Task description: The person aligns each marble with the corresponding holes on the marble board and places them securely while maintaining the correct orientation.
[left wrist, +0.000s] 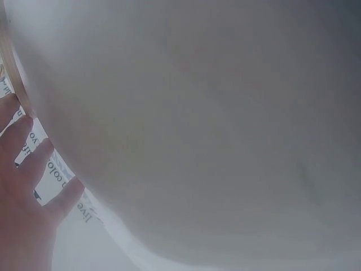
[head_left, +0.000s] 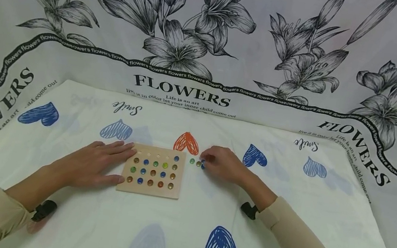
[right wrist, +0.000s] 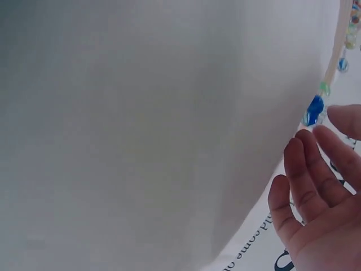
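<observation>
— Board first: where does it lie?

— Flat on the cloth-covered counter, between the two hands. It is a pale wooden square with rows of small hollows, most of them filled with coloured marbles.

— And the left hand?

— Spread flat, fingers straight, resting against the board's left edge, with the fingertips over its upper left corner. It holds nothing.

— The right hand?

— Just off the board's upper right corner, palm down, fingers bent toward three loose marbles on the cloth. The fingertips touch the blue one nearest them. Whether they pinch it I cannot tell; the right wrist view shows the fingers fairly straight beside a blue marble.

— So the loose marbles sit where?

— Between the board's right edge and the right hand, just below an orange heart printed on the cloth.
</observation>
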`<state>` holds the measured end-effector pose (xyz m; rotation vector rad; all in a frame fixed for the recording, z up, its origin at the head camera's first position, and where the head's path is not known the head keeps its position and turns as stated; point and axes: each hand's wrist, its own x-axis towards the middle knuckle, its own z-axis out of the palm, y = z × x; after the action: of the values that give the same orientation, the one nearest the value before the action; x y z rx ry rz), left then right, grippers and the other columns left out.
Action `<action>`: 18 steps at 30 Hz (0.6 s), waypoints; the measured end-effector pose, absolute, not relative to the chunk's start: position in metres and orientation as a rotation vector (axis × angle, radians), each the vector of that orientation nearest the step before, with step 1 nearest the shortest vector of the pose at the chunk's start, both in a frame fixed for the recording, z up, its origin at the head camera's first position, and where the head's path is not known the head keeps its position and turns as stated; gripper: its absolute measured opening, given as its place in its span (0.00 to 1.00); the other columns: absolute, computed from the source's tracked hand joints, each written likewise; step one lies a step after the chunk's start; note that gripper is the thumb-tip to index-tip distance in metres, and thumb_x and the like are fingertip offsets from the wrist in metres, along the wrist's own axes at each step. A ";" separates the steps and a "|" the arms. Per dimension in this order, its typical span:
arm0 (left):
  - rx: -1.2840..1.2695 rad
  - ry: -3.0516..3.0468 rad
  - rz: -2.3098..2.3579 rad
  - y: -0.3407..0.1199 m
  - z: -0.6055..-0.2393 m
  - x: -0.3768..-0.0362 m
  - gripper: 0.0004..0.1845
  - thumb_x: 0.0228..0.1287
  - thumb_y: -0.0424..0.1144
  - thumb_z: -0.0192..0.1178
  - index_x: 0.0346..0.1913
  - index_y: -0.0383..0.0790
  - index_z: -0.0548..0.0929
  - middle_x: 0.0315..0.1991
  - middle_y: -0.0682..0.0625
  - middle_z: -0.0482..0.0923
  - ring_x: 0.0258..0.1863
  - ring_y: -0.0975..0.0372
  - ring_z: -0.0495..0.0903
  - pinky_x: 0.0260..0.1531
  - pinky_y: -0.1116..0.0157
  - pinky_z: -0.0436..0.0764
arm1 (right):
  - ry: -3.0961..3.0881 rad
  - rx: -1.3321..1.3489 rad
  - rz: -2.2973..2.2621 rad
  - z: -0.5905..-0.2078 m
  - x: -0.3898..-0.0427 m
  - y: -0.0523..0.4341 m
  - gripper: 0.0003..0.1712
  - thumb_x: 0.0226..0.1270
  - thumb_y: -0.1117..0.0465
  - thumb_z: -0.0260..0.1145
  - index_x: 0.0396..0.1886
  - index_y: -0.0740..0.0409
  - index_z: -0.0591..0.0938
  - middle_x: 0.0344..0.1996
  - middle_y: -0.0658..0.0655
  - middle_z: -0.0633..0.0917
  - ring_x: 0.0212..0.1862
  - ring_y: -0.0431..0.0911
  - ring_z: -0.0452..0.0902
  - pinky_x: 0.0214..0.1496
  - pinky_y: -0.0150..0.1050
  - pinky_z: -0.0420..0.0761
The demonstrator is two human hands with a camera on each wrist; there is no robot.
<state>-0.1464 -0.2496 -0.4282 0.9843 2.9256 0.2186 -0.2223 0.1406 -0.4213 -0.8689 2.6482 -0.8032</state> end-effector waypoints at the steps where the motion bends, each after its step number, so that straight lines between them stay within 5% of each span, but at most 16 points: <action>1: 0.986 2.926 0.218 -0.249 -0.428 -0.146 0.42 0.67 0.68 0.52 0.75 0.47 0.66 0.75 0.49 0.61 0.73 0.48 0.63 0.63 0.41 0.68 | 2.654 -0.867 -0.805 -0.421 -0.221 0.140 0.14 0.66 0.65 0.67 0.51 0.58 0.86 0.41 0.49 0.85 0.42 0.40 0.78 0.47 0.33 0.81; 10: 1.025 2.941 0.217 -0.248 -0.426 -0.147 0.40 0.67 0.67 0.53 0.74 0.45 0.67 0.74 0.47 0.63 0.71 0.46 0.65 0.60 0.41 0.70 | 2.699 -0.877 -0.752 -0.419 -0.216 0.140 0.08 0.62 0.64 0.71 0.41 0.54 0.86 0.37 0.46 0.85 0.39 0.40 0.77 0.47 0.35 0.80; 18: 1.009 2.940 0.240 -0.248 -0.428 -0.146 0.41 0.67 0.67 0.53 0.75 0.46 0.67 0.75 0.48 0.63 0.71 0.46 0.65 0.61 0.40 0.69 | 2.672 -0.855 -0.725 -0.420 -0.213 0.138 0.11 0.64 0.63 0.71 0.46 0.54 0.87 0.40 0.46 0.86 0.41 0.39 0.78 0.48 0.33 0.81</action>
<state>-0.1464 -0.2482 -0.4278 1.0086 2.9396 0.2402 -0.2135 0.1381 -0.4203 -0.8553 2.6719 -0.7247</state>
